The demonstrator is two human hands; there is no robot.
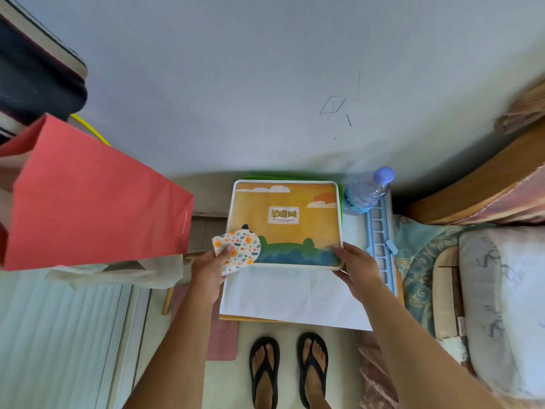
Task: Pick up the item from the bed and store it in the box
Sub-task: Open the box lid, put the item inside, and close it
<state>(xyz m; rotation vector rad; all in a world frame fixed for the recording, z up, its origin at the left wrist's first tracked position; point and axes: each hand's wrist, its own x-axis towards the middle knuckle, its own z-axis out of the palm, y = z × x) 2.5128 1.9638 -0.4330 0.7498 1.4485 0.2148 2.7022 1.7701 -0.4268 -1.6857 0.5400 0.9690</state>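
A flat orange box (287,222) with a white rim, clouds and a label lies on a low stand by the wall. My right hand (358,267) grips its near right corner. My left hand (211,268) holds a small white floral cloth piece (241,250) against the box's near left corner. A white sheet (295,296) lies under the box toward me. The bed (498,290) with its patterned cover and pillow is at the right.
A red paper bag (97,199) stands at the left, close to my left arm. A water bottle (367,191) and a blue plastic rack (380,234) sit right of the box. My feet in black flip-flops (289,370) are below. The grey wall is directly behind.
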